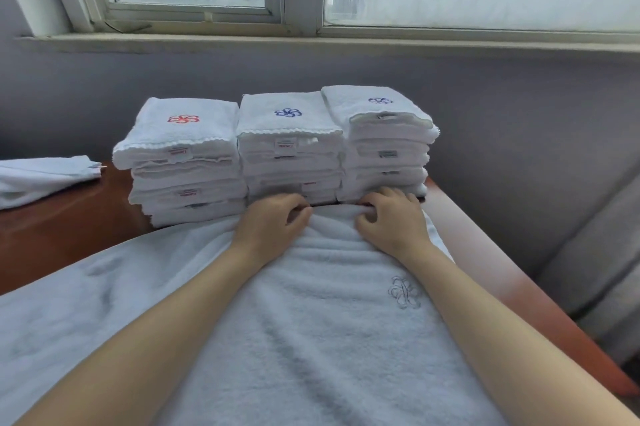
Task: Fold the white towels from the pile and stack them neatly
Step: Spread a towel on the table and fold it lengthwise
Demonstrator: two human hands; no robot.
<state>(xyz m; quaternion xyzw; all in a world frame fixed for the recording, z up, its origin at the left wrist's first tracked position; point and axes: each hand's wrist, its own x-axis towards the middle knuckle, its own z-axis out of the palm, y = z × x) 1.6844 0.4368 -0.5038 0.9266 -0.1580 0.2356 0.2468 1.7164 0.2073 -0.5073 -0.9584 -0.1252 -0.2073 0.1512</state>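
A white towel (322, 314) with a faint grey flower emblem lies spread lengthwise on the table before me. My left hand (273, 221) and my right hand (391, 217) both grip its bunched far edge, fingers curled into the cloth, close together. Just beyond the hands stand three stacks of folded white towels: the left stack (183, 162) has a red emblem on top, the middle stack (287, 145) a blue one, the right stack (381, 138) a pale blue one.
The brown wooden table (62, 214) shows at the left and along the right edge. Another white towel (41, 176) lies at the far left. A grey wall and a window sill (311, 41) rise behind the stacks; a grey sofa (595, 269) is at the right.
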